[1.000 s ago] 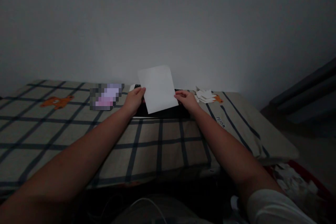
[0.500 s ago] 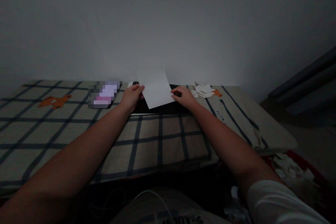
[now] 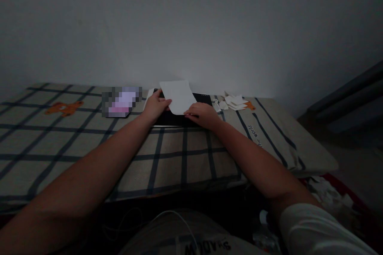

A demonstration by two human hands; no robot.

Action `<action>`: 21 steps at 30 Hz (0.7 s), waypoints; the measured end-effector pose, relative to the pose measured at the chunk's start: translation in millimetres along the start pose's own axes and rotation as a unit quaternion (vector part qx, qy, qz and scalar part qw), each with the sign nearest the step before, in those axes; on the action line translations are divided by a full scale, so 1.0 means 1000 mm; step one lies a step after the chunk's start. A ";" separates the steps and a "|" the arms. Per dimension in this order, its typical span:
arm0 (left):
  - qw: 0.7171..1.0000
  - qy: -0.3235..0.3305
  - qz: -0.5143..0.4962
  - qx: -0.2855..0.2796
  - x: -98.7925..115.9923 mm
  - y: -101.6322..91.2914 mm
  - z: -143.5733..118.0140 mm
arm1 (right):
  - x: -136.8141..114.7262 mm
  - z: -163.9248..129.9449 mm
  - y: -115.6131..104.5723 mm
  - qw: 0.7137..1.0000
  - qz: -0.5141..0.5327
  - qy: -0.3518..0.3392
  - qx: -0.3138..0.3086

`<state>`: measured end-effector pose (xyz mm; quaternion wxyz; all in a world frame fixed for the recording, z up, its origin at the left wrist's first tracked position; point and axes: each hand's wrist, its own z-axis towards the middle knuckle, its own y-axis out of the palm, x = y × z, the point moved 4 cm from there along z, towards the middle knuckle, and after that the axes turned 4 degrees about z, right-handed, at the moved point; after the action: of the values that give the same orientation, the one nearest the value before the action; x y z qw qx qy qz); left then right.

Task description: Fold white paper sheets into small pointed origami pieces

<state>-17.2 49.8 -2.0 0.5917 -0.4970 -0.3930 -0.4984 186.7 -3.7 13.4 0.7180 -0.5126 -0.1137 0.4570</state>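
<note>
A white sheet of paper [image 3: 178, 95] is between my hands, over a flat black board [image 3: 169, 120] with a pale edge. My left hand [image 3: 157, 105] grips the sheet's left side, thumb on top. At its lower right edge, my right hand [image 3: 203, 114] pinches the paper between thumb and fingers. The sheet's near edge curls up with a rounded look, and its far end leans toward the wall. Just right of the board lies a pile of small white paper pieces [image 3: 235, 101].
A phone with a blurred screen [image 3: 121, 102] lies on the checked tablecloth [image 3: 167, 159] at left. The pale wall [image 3: 191, 28] rises right behind the table. A red container with white scraps [image 3: 330, 193] sits low at right, near a clear plastic bottle [image 3: 265, 235].
My right hand has moved left and slightly down along the sheet. The paper's near edge, a pointed corner before, is now bent up and rounded. My left hand has shifted slightly right.
</note>
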 end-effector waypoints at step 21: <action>0.921 0.183 0.306 -0.159 0.022 0.008 -0.015 | 0.028 -0.005 -0.007 0.928 0.277 0.224 0.111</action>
<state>-5.5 30.4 14.3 0.6899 -0.5809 -0.0220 -0.4315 208.9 14.9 8.2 0.6218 -0.5301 0.2478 0.5205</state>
